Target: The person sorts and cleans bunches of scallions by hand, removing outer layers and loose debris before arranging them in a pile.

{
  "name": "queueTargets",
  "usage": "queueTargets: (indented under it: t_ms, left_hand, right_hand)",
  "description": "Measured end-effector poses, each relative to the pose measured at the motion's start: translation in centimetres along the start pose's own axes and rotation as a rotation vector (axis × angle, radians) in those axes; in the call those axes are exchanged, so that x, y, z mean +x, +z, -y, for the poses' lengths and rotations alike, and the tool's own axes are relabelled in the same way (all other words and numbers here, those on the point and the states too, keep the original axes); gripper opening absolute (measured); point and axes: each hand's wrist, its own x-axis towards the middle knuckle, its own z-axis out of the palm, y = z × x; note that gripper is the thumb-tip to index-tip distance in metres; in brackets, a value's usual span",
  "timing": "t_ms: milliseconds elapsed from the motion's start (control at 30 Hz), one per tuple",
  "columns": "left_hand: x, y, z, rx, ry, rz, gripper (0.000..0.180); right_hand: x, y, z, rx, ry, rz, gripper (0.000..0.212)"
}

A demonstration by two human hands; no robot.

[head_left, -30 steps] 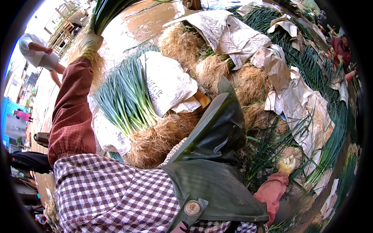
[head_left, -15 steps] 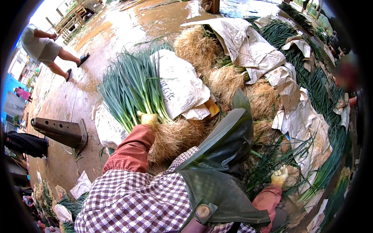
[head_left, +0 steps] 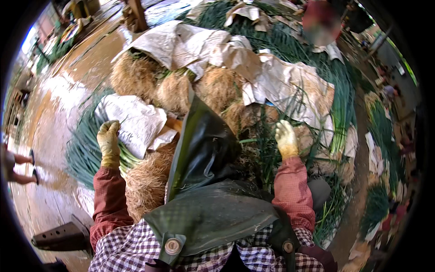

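Note:
My left hand [head_left: 108,138], in a pale yellow glove, is held up in front of a large bunch of green onions [head_left: 86,145] on the left. Its fingers are curled into a loose fist, and no stalk shows sticking out of it. My right hand [head_left: 287,139], gloved alike, is raised on the right over loose green leaves, with its fingers partly stretched and nothing visible in them. The tan roots [head_left: 147,183] of the left bunch point toward me. A white woven sack [head_left: 133,124] lies across part of that bunch.
My dark green apron [head_left: 206,140] stands up between my arms. Beyond it lie more root bundles [head_left: 219,86] under white sacks [head_left: 199,45], with green onion tops behind. A dark cone [head_left: 61,236] lies at the lower left; a person's legs [head_left: 22,167] show at the left edge.
My left hand has come off the green onion bunch and is lifted. My right hand has risen from low among the leaves. The view has swung to the right.

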Motion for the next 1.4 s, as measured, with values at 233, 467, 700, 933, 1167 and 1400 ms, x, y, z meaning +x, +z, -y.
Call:
queueTargets:
  t_ms: [233, 467, 700, 933, 1167, 1400]
  left_hand:
    - [-14.2, 26.0, -15.8, -0.038, -0.249, 1.561, 0.045]
    - [-23.4, 33.2, -11.5, -0.122, -0.722, 2.091, 0.048]
    - [-25.0, 41.8, -4.9, 0.658, -0.130, 2.336, 0.043]
    - [-27.0, 43.0, -4.9, 0.484, 0.537, 2.087, 0.052]
    - [-26.7, 43.3, -4.5, 0.453, 0.428, 2.185, 0.051]
    - [-24.4, 45.4, -6.2, 0.185, 0.550, 1.408, 0.077]
  right_hand:
    - [-11.6, 9.5, 6.3, -1.386, -1.113, 0.321, 0.045]
    - [-13.6, 1.8, 7.6, -2.184, -0.891, 0.236, 0.010]
    - [-10.6, -6.8, 6.8, -1.691, -0.518, 0.514, 0.056]
    - [1.4, -16.8, 14.4, -2.067, -0.377, -0.601, 0.061]
    - [11.2, -9.9, 10.9, -2.160, -0.409, -0.415, 0.061]
    - [9.7, -11.3, 15.8, -2.070, -0.647, -0.466, 0.030]
